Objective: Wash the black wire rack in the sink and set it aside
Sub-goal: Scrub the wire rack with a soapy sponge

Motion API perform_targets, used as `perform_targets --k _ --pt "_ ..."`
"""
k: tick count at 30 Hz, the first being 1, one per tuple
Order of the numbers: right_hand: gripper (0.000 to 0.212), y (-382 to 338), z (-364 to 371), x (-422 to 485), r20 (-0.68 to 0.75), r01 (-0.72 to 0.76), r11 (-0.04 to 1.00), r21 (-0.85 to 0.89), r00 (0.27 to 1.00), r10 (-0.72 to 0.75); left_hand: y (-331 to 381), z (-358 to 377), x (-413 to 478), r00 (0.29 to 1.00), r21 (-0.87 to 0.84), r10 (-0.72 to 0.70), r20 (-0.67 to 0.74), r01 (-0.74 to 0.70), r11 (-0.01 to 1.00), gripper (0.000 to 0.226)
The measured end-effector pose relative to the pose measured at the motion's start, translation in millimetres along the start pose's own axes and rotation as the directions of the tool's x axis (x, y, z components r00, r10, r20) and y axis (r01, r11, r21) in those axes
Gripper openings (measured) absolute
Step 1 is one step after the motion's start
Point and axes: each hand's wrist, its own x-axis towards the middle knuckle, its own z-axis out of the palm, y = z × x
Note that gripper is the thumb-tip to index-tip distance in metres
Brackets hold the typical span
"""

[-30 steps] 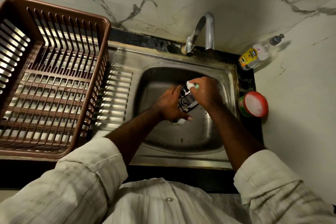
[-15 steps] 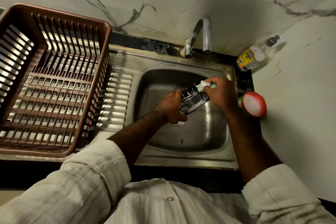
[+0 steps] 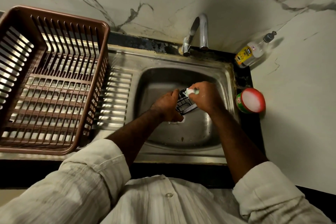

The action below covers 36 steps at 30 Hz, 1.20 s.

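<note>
Black wire rack (image 3: 185,104) clasped in left grip (image 3: 166,105), right grip (image 3: 206,96) pinching sponge (image 3: 190,91), closer than before

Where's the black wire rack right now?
Head view: the wire rack is over the sink, in front of the tap, gripped by the left hand while the right hand holds a sponge against its far end.
</note>
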Motion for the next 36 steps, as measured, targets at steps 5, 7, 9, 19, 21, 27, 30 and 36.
perform_targets --k 5,7,9,19,21,27,30,36 --pt "0.022 15 -28 -8 -0.13 -0.143 0.986 0.085 0.98 0.154 0 2 -2 0.999 -0.058 0.0 -0.041 -0.003 0.998 0.109" --pt "0.028 20 -33 -13 -0.171 -0.133 0.986 0.105 0.974 0.149 0 2 -2 0.999 -0.071 0.001 -0.048 -0.004 0.997 0.109" --pt "0.03 21 -29 -20 -0.187 -0.094 0.99 0.103 0.976 0.112 0 2 -3 0.999 -0.073 0.0 -0.042 -0.003 0.997 0.113" --pt "0.029 13 18 -54 -0.159 -0.085 0.996 -0.003 0.984 0.084 2 1 -2 0.999 -0.075 -0.026 -0.038 0.023 0.997 0.105" --pt "0.027 19 14 -53 -0.182 -0.075 0.997 0.018 0.98 0.077 2 0 -2 0.999 -0.077 -0.024 -0.039 0.021 0.997 0.106" --pt "0.027 26 -5 -30 -0.289 -0.089 0.994 0.055 0.952 0.101 1 2 -4 0.999 -0.089 -0.024 -0.047 0.02 0.996 0.105" --pt "0.028 18 8 -36 -0.212 -0.089 0.996 0.024 0.973 0.092 1 1 -3 0.999 -0.066 -0.025 -0.036 0.022 0.998 0.112" --pt "0.007 11 -3 -35 -0.107 -0.084 0.996 0.018 0.991 0.085 -3 1 -8 0.999 -0.044 0.008 -0.036 -0.009 0.999 0.111"
